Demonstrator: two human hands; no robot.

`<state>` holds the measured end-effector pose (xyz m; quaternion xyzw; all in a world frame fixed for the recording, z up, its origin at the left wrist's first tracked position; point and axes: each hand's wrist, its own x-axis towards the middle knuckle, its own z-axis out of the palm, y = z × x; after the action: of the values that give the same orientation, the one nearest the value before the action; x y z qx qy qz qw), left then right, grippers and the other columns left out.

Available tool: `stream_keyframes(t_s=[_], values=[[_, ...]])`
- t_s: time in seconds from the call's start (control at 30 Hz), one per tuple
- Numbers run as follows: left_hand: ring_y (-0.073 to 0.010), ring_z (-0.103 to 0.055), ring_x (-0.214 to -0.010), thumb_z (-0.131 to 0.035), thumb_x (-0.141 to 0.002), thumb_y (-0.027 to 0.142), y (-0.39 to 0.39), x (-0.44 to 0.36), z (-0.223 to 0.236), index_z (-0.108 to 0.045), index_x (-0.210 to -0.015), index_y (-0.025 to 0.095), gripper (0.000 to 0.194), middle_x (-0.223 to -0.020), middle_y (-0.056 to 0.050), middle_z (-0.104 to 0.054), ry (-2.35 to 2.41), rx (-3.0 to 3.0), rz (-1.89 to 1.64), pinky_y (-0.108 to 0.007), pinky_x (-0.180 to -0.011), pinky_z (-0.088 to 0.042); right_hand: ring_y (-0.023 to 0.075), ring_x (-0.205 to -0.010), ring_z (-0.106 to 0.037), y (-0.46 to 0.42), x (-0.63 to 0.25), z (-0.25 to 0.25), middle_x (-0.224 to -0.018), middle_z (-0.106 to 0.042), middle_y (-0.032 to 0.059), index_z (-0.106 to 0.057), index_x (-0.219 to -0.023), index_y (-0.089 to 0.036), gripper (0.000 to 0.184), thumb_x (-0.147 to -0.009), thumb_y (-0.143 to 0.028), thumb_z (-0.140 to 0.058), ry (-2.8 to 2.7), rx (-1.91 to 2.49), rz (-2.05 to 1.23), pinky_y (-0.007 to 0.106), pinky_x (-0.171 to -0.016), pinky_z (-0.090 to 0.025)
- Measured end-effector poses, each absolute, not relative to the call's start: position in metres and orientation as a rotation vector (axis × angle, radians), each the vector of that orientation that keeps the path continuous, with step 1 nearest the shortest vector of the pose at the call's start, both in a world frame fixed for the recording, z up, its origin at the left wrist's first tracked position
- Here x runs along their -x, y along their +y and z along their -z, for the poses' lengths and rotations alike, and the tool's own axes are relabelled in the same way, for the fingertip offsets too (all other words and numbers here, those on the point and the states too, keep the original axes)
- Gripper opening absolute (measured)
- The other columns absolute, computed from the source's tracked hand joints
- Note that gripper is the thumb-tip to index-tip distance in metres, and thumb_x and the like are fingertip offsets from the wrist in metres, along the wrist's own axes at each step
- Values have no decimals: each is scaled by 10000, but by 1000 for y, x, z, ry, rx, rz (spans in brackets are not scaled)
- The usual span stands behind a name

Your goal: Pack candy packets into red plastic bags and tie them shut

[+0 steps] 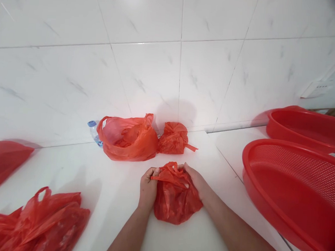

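A crumpled red plastic bag [176, 203] is between my two hands, near the middle of the white table. My left hand [149, 187] pinches its upper left edge, thumb on top. On the other side my right hand [195, 182] grips the bag's upper right part; some of its fingers are hidden behind the plastic. What lies inside the bag cannot be made out. Just beyond stand an open red plastic bag [134, 148] with handle loops and a smaller bunched red bag [174, 139].
Behind the open bag leans a clear bottle with a blue cap [92, 124]. Red bags [54, 220] pile up at the front left, another red item [3, 164] at the far left. Two red plastic baskets [250, 161] stand on the right. A tiled wall [148, 75] closes the back.
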<state>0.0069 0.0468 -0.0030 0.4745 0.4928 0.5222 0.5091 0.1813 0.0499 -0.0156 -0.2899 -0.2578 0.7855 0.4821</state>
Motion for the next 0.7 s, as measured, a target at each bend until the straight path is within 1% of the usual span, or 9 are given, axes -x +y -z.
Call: stream_keyframes(t_s=[0.07,0.13,0.23,0.3,0.4,0.47,0.5,0.6,0.7], values=[[-145,-531,-699,-572,-793,375,47,-5,2,-568,-766,180,196,-771,-11,-588,1153,-1216,-1220,-250,-646,-434,108,-418,-378,50,-181,14,-408,-396,-77,-607,-875,-230,317,-803,-536,-559,-572,717,-1930,245,-538,-378],[-177,-567,-810,-601,-762,316,46,-5,1,-592,-834,196,141,-887,-32,-600,1129,-1383,-1209,-289,-735,-456,133,-502,-490,50,-180,10,-504,-506,-50,-601,-867,-227,271,-799,-488,-582,-489,720,-1946,271,-601,-428],[-245,-523,-1034,-680,-692,316,43,-5,-2,-615,-937,214,273,-1089,-75,-541,1098,-1742,-1299,-367,-906,-416,169,-680,-592,48,-178,5,-723,-630,7,-603,-879,-206,237,-797,-428,-595,-463,681,-1968,312,-709,-465],[-267,-485,-1087,-712,-671,330,40,-6,-1,-621,-948,216,314,-1135,-90,-511,1108,-1915,-1387,-390,-951,-382,173,-716,-603,47,-177,4,-781,-649,26,-611,-895,-193,240,-801,-414,-594,-517,657,-1954,318,-728,-471],[-207,-530,-887,-606,-788,298,39,-7,1,-607,-791,217,82,-930,-57,-558,1194,-1983,-1375,-336,-818,-422,161,-704,-602,46,-177,5,-782,-654,21,-614,-877,-197,222,-803,-405,-603,-564,645,-1914,307,-729,-473],[-168,-506,-726,-524,-845,281,40,-7,2,-558,-694,215,169,-769,-23,-534,1222,-1954,-1298,-295,-696,-415,154,-704,-604,47,-177,6,-795,-657,20,-612,-903,-201,212,-807,-389,-603,-567,625,-1910,299,-730,-473],[-160,-487,-686,-525,-845,288,41,-7,2,-537,-675,215,186,-734,-12,-517,1220,-1940,-1265,-285,-661,-402,155,-720,-609,47,-177,6,-816,-659,25,-610,-932,-202,223,-811,-389,-597,-558,609,-1923,301,-740,-472],[-160,-477,-693,-638,-766,319,42,-8,-1,-517,-678,216,182,-759,-6,-519,1196,-1933,-1233,-276,-659,-385,166,-773,-618,47,-177,6,-871,-659,44,-598,-987,-201,282,-826,-431,-567,-512,578,-1985,318,-774,-472],[-160,-477,-693,-634,-763,324,41,-10,-3,-512,-650,215,199,-765,-8,-533,1189,-1863,-1223,-270,-661,-372,156,-736,-609,47,-177,9,-824,-649,28,-601,-955,-204,284,-827,-454,-556,-524,603,-1970,315,-762,-475]])
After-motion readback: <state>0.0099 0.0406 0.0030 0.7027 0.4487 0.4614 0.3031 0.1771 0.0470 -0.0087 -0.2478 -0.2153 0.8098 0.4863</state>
